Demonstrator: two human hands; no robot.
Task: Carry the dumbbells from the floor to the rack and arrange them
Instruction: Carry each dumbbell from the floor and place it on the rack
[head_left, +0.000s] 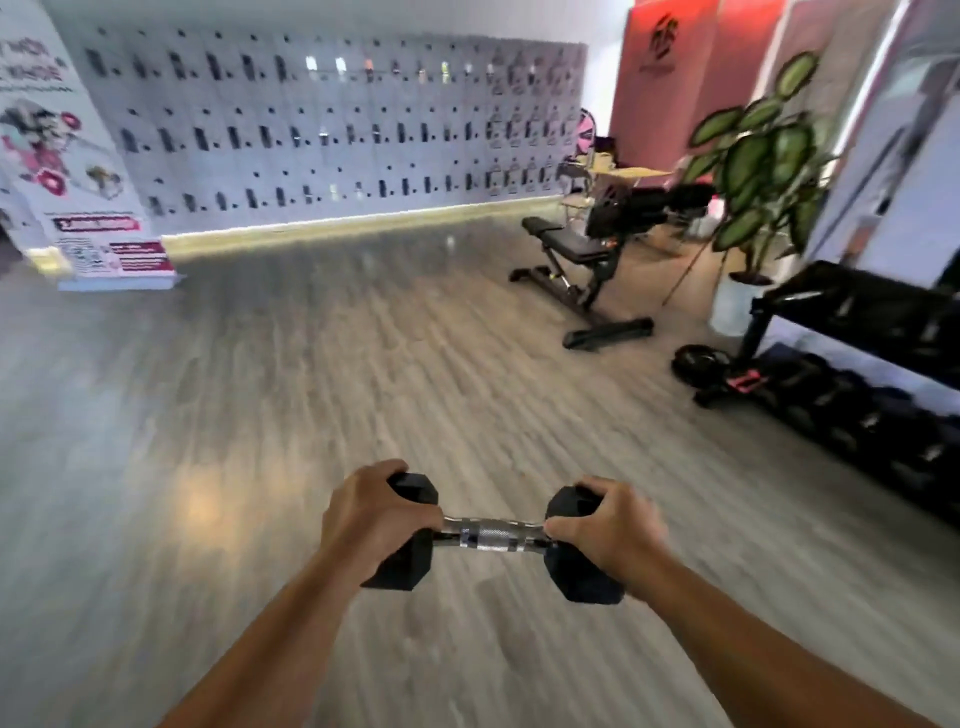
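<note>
Hex-headed rubber dumbbell (488, 535) (knurled steel bar), left hand (371, 519) and right hand (605, 525) fingers clamped over its ends.

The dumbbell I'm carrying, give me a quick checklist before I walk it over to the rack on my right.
1. Left hand wrapped round the left head of the dumbbell: ok.
2. Right hand wrapped round the right head: ok.
3. Dumbbell held roughly level, clear of the floor: ok.
4. Floor between you and the rack free of things: ok for the part in view; a bench stands further off.
5. Free slot on the rack's upper shelf: cannot tell, the picture is blurred there.
6. Lower shelf: dark dumbbells already sit there; free space cannot tell.
</note>
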